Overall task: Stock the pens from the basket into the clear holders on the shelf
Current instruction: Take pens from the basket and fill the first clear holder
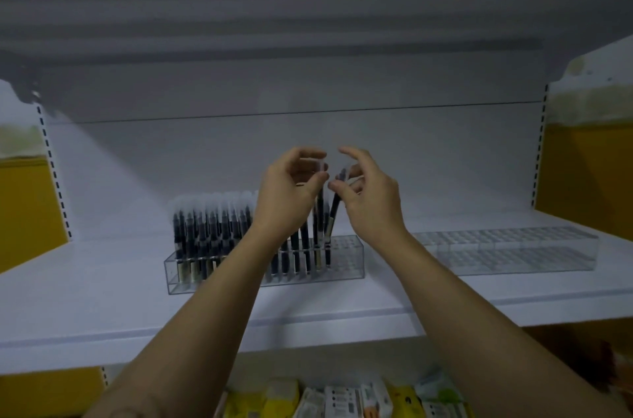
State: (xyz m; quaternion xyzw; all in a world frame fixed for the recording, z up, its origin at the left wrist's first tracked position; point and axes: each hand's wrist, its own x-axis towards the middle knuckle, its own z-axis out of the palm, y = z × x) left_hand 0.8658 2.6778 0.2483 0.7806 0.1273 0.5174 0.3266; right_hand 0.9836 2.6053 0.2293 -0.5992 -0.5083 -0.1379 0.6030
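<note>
A clear holder [346, 258] stands on the white shelf [102, 280], its left part packed with several dark pens with frosted caps [209, 225]. My left hand [287, 191] pinches the cap end of one upright pen [320, 212] whose tip sits in the holder. Beside it, my right hand [368, 195] pinches the top of another pen [334, 212], tilted, with its lower end in the holder. A second clear holder [507, 249], with no pens in it, stands to the right. The basket is out of view.
The upper shelf overhangs above the hands. Yellow side panels [589, 171] flank the bay left and right. Packaged goods [342, 400] line the shelf below, between my forearms.
</note>
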